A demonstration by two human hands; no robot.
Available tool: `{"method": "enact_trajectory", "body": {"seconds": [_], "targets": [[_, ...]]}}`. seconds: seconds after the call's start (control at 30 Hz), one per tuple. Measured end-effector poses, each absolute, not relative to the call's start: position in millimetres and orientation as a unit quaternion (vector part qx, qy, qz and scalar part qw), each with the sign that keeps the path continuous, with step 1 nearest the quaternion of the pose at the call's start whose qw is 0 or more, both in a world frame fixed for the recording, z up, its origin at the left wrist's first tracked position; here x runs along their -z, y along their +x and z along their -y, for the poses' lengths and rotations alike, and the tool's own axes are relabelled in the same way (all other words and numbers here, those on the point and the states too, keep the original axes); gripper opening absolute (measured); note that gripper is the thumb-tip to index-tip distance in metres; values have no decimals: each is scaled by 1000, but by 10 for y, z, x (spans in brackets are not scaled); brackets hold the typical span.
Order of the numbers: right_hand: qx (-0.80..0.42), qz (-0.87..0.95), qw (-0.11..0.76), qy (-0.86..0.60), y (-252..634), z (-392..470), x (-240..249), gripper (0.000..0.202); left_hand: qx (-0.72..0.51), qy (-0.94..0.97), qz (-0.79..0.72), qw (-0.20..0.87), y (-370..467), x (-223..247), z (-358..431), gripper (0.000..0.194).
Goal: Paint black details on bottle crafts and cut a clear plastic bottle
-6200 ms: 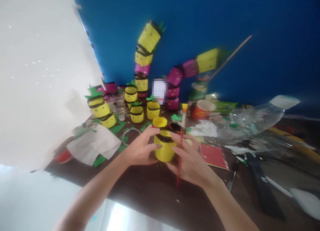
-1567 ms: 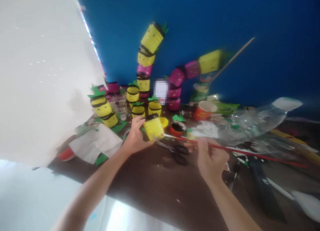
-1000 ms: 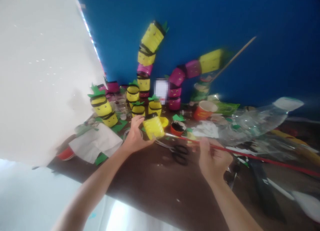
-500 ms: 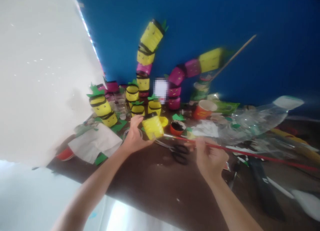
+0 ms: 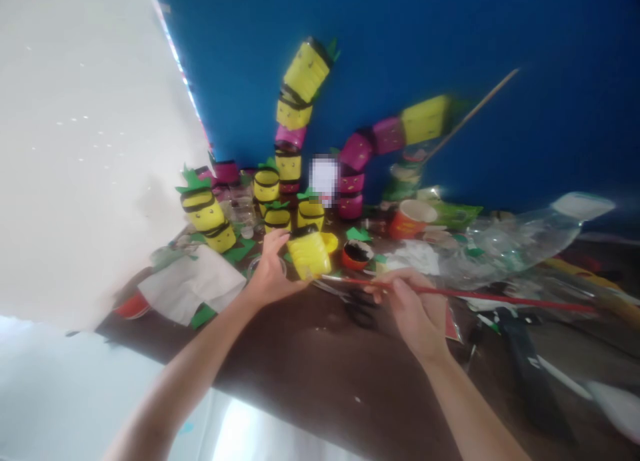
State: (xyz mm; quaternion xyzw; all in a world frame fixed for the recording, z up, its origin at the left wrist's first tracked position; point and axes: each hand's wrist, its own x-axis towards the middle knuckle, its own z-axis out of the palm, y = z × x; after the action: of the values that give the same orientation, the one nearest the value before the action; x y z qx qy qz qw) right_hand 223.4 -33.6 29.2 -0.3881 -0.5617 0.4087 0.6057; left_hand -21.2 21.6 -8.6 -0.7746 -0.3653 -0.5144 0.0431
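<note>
My left hand (image 5: 270,274) grips a yellow-painted plastic cup (image 5: 310,255) with a black rim, tilted on its side above the table. Between the fingers of my right hand (image 5: 407,308) is a long red-handled paintbrush (image 5: 465,294). Its bristle tip reaches the lower right edge of the cup; whether it touches is blurred. Behind the brush lies a pair of black-handled scissors (image 5: 357,304), partly hidden. Just beyond the brush stands a small red cup of black paint (image 5: 357,254). A yellow round piece (image 5: 329,242) shows behind the held cup.
Yellow cups with black bands and green leaves (image 5: 205,214) stand at the back left. Stacked yellow and magenta cups (image 5: 356,151) lean by the blue wall. An orange cup (image 5: 411,219), clear plastic bottles (image 5: 525,238) and a white cloth (image 5: 193,284) lie about on the brown table (image 5: 300,368).
My right hand has shifted slightly left and the paintbrush lies flatter, its tip further left under the cup's edge. My left hand still holds the cup.
</note>
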Motion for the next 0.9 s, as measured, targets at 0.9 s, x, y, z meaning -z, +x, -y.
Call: {"method": "enact_trajectory", "body": {"seconds": [0.9], "targets": [[-300,563,642,-426,2270,345,-277,17,511,-774,373,36,-226,129,-221,101]]}}
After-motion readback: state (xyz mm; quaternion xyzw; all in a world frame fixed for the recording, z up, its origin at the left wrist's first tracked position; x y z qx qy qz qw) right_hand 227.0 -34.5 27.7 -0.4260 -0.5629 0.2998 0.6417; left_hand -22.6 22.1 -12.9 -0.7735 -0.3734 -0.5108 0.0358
